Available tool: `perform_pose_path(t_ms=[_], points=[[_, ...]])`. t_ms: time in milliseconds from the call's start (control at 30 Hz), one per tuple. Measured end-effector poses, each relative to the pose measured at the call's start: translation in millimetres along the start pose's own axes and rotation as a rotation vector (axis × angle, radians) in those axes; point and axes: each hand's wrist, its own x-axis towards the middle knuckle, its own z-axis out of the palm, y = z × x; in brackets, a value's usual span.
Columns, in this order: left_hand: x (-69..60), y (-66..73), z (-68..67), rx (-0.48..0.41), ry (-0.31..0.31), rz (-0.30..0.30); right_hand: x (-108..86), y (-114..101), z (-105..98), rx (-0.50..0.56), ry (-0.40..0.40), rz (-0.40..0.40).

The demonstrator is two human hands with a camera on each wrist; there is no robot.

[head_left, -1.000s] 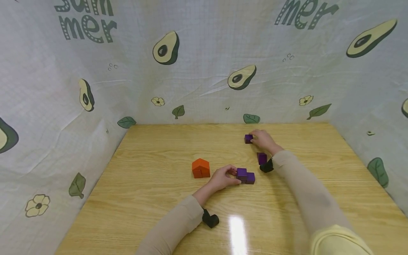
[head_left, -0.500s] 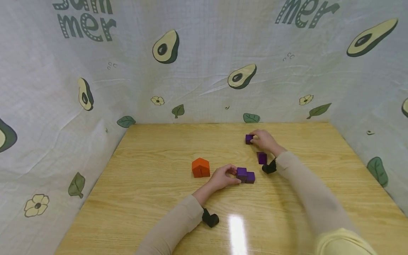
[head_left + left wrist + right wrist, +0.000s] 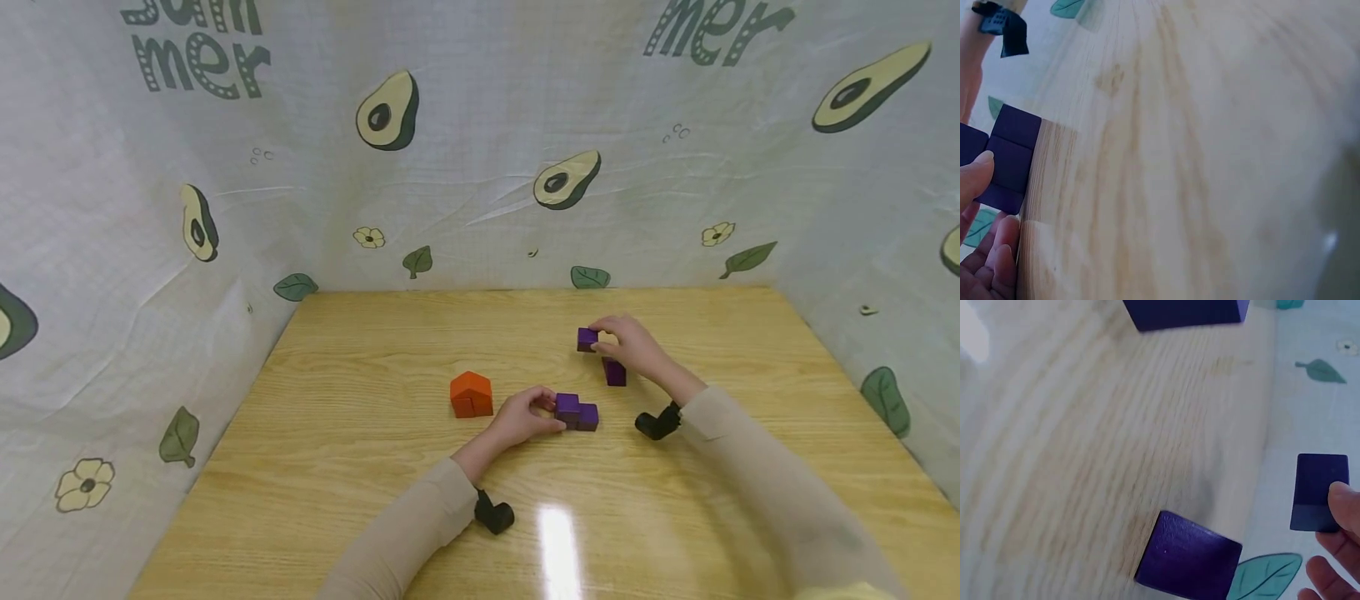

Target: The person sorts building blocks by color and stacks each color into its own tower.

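Note:
In the head view my left hand [image 3: 522, 417] pinches a small stack of purple blocks [image 3: 567, 408] from its left side. A further purple cube [image 3: 588, 417] sits against that stack's right side. The left wrist view has my thumb [image 3: 975, 175] on the dark purple blocks [image 3: 1013, 159], with the other fingers curled beneath. Farther back, my right hand [image 3: 633, 343] holds another purple block [image 3: 587, 339] between thumb and fingertips. It appears lifted off the table in the right wrist view. Below that hand lies one more purple block [image 3: 615, 372] with a slanted side.
An orange house-shaped group of blocks [image 3: 472, 395] stands left of my left hand. The wooden table [image 3: 360, 467] ends at a patterned cloth [image 3: 465, 167] at the back and sides. Black wrist cameras [image 3: 495, 512] hang near both sleeves.
My right hand has drawn the purple block slightly toward me from the far part of the table, and its forearm has swung right. The left hand has stayed on the stack.

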Motion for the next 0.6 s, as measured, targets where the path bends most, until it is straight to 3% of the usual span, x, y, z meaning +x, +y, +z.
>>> perform_pose_path(t_ms=[400, 600], points=[[1.6, 0.2, 0.5, 0.002, -0.002, 0.0, -33.3, -22, 2, 0.032, 0.01, -0.067], [0.8, -0.2, 0.4, 0.001, -0.001, -0.002, -52.5, -30, 8, 0.04, 0.026, -0.061]])
